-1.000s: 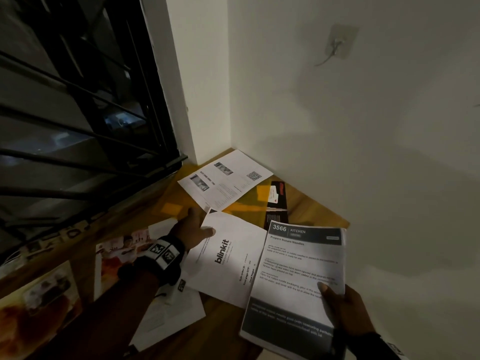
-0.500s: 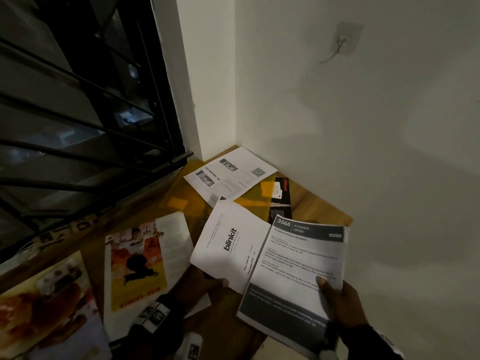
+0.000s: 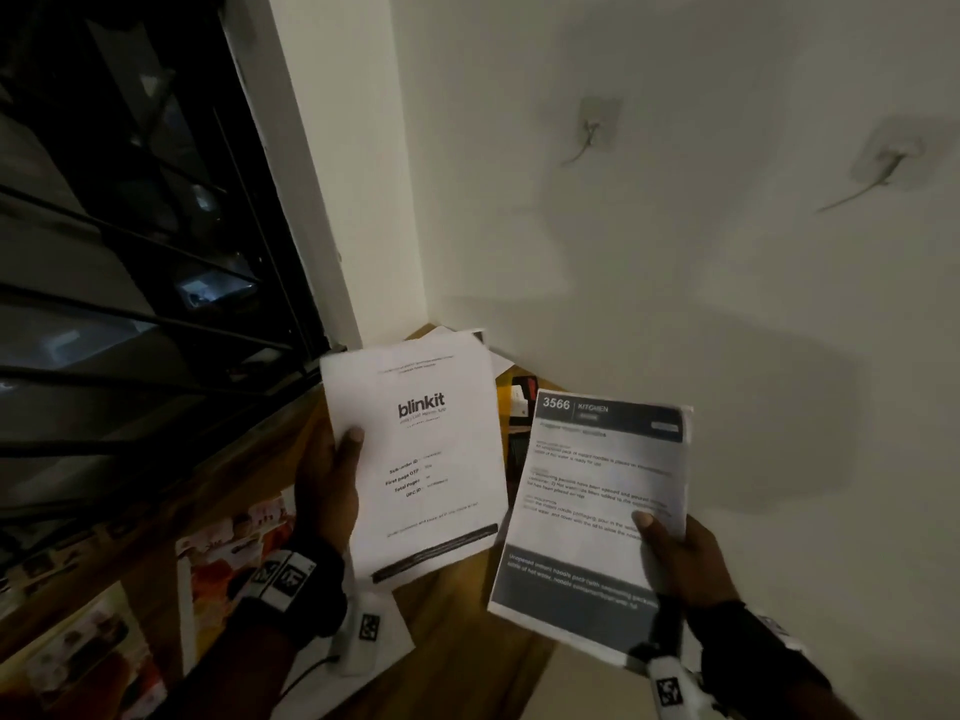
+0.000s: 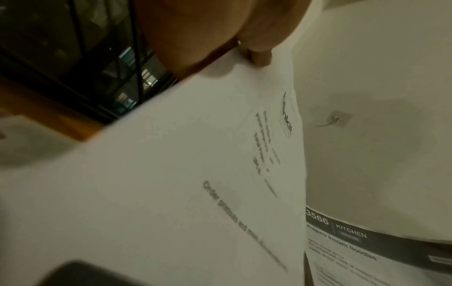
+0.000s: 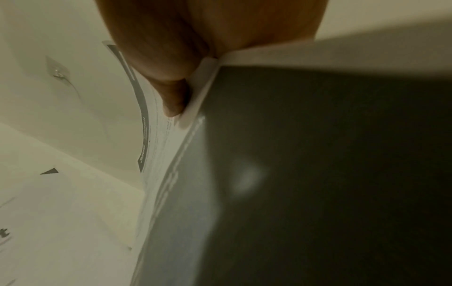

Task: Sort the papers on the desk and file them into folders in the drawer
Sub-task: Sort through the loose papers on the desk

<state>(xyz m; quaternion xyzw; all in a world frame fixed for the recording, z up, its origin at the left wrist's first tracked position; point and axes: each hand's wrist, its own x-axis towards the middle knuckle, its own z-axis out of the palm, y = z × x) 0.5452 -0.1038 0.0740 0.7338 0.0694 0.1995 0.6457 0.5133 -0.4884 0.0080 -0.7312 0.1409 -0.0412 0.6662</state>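
Note:
My left hand [image 3: 332,491] holds a white sheet printed "blinkit" [image 3: 421,459] by its left edge, thumb on top, lifted off the wooden desk [image 3: 457,641]. The left wrist view shows that blinkit sheet [image 4: 171,174] close up under the thumb [image 4: 259,56]. My right hand [image 3: 680,558] pinches a sheet headed "3566 KITCHEN" [image 3: 587,511] at its right edge. In the right wrist view the thumb [image 5: 173,100] presses on the curved kitchen sheet [image 5: 156,154]. The two sheets are side by side in front of me. No drawer or folder is in view.
More white papers [image 3: 457,337] lie in the desk's far corner against the wall. Colourful leaflets [image 3: 223,563] are spread on the left below the barred window [image 3: 130,252]. A dark card [image 3: 519,402] lies behind the held sheets. Two adhesive wall hooks [image 3: 597,127] are stuck above.
My left hand took the blinkit sheet off the desk and raised it upright beside the kitchen sheet. The right hand kept its grip and stayed roughly in place.

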